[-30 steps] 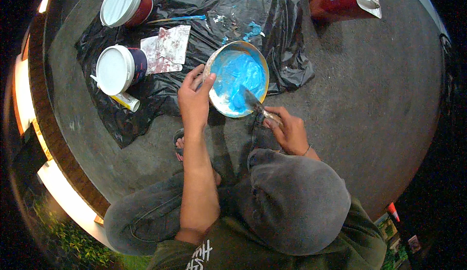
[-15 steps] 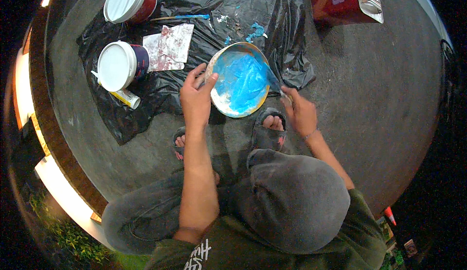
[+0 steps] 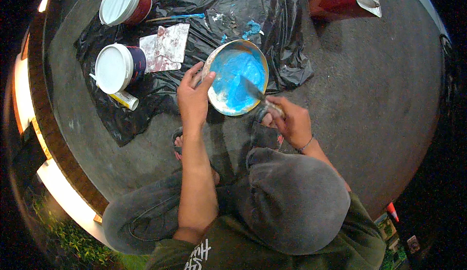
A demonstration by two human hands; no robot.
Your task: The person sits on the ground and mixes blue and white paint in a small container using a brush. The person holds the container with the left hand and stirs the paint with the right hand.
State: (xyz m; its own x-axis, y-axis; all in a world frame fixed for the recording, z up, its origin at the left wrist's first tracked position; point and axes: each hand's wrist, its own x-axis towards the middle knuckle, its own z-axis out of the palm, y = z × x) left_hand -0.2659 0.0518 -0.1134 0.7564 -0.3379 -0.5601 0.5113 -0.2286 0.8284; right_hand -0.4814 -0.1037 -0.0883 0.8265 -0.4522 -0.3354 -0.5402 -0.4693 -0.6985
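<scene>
My left hand (image 3: 193, 97) grips the left rim of a round bowl (image 3: 265, 68), its thumb over the edge and its fingers around the outside. Bright blue paste (image 3: 238, 70) streaked with white coats the inside of the bowl, with a whiter patch at the lower left. In my right hand (image 3: 292, 119) is a putty knife (image 3: 253, 90), held by its handle. The blade reaches over the right side of the bowl into the blue paste; its tip is slightly blurred.
Black plastic sheeting (image 3: 155, 91) lies under two white-lidded buckets (image 3: 112, 69), a paint-smeared card (image 3: 170, 46), a blue-tipped stick (image 3: 187, 16) and a yellow-and-white tube (image 3: 127, 100). Blue lumps (image 3: 253, 29) sit beyond the bowl. A red metal can (image 3: 335, 0) stands far right. My sandalled feet are close below the bowl.
My right hand has moved down and left, bringing the putty knife blade from the bowl's right wall toward the middle of the paste. My left hand keeps its hold on the rim.
</scene>
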